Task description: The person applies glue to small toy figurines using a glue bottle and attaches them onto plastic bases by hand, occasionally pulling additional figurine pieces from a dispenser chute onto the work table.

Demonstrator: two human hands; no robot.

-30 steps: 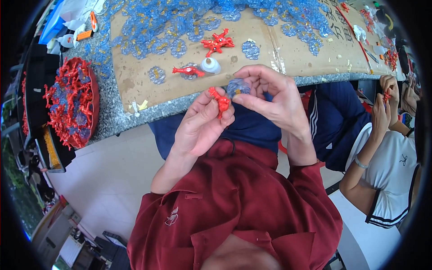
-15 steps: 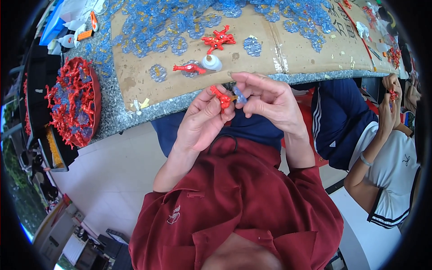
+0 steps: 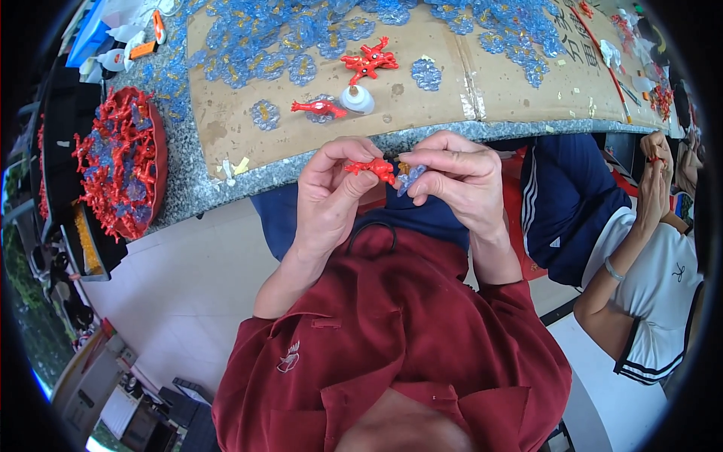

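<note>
Between thumb and fingers, my left hand [image 3: 335,184] pinches a small red plastic figurine [image 3: 371,170]. My right hand [image 3: 461,177] grips a translucent blue base [image 3: 409,178] with a yellowish part on it, held close beside the figurine. Whether the two pieces touch is hard to make out. Both hands are over my lap, just off the table's front edge. On the cardboard ahead lie a red figurine [image 3: 320,108] on a blue base, another red figure [image 3: 367,60], a small white bottle [image 3: 357,99] and single blue bases [image 3: 265,114].
A heap of blue bases [image 3: 316,30] covers the far cardboard [image 3: 422,113]. At the left, a red bowl [image 3: 160,151] is full of red figures and blue pieces. A granite table edge [image 3: 188,207] runs in front. At the right, a co-worker's hands [image 3: 655,166] hold something red.
My left hand has turned the figurine from upright to nearly level. The blue base in my right hand has tilted and moved slightly down and right, apart from the figurine's former spot.
</note>
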